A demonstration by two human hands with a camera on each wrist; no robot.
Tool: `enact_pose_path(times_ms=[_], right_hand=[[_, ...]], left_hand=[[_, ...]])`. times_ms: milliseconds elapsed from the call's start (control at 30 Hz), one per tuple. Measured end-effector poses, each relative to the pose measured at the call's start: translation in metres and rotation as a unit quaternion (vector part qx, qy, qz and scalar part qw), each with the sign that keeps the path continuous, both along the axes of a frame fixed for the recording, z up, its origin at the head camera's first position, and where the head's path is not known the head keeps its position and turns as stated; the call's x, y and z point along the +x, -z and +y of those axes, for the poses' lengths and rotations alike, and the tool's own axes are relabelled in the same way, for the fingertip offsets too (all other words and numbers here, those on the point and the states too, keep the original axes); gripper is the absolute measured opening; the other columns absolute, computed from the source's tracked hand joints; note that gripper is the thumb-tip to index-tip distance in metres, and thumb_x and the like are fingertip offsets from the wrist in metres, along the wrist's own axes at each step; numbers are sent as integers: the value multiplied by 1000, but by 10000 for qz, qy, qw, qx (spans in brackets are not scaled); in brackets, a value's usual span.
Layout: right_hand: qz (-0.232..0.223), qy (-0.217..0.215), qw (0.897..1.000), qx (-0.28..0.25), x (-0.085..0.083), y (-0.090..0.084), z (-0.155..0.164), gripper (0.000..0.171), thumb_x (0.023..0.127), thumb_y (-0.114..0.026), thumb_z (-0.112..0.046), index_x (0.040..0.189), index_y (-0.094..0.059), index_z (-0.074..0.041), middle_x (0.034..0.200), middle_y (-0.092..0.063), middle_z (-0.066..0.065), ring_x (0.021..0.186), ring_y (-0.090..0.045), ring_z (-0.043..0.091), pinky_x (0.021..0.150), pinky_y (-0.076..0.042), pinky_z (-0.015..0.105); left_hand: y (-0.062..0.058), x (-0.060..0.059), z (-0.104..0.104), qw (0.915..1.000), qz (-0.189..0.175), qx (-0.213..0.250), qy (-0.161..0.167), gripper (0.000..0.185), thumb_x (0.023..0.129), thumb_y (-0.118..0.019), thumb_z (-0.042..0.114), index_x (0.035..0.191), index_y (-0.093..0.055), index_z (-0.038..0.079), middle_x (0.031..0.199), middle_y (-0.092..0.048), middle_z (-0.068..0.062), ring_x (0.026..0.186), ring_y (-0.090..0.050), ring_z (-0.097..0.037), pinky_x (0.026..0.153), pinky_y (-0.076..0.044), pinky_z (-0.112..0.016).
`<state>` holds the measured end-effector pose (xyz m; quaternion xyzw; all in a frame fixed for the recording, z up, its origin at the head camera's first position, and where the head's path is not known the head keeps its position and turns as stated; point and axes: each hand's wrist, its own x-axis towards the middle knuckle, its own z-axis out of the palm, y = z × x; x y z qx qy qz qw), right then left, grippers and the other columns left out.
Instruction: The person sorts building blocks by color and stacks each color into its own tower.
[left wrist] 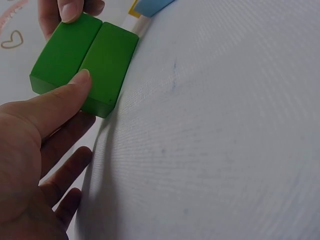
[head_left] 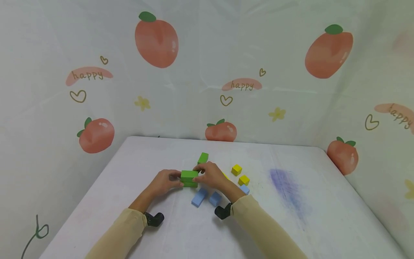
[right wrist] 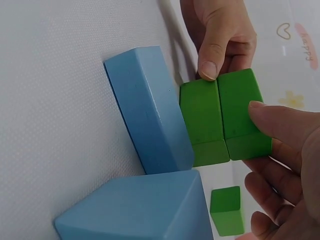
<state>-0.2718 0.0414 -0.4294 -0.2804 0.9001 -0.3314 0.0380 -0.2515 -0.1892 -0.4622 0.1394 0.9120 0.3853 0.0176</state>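
Together, the left hand and right hand pinch two stacked green blocks near the picture's middle, thumbs and fingers curled on them.

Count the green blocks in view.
3: two stacked green blocks pinched between the left hand and right hand; a third green block behind them. Others may be hidden.

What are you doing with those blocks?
A person is holding two green blocks, one on top of the other, between both hands on the table. The left hand grips one end and the right hand grips the other. Blue blocks lie just in front, two yellow cubes sit to the right, and another green block lies behind.
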Motion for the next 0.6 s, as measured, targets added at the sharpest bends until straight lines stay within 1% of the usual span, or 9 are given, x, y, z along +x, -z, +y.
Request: enact_pose_path(times_ms=[300,600], right_hand=[[-10,-72,10000,-57,1,-2,0,30,82,-79,-20,110,-72,-10,98,-66,-4,92,-56,17,79,-46,28],[-116,74,9999,51,1,-1,0,32,82,-79,-22,111,-72,-12,99,-64,-6,93,-54,15,79,-46,29]], left_hand=[[2,1,0,10000,76,9,2,41,79,-80,21,116,-70,6,104,-70,0,107,-58,-25,100,-38,-49],[4,2,-3,9997,192,-101,82,40,80,-80,22,116,-70,8,106,-70,0,112,-58,-28,102,-35,-50]])
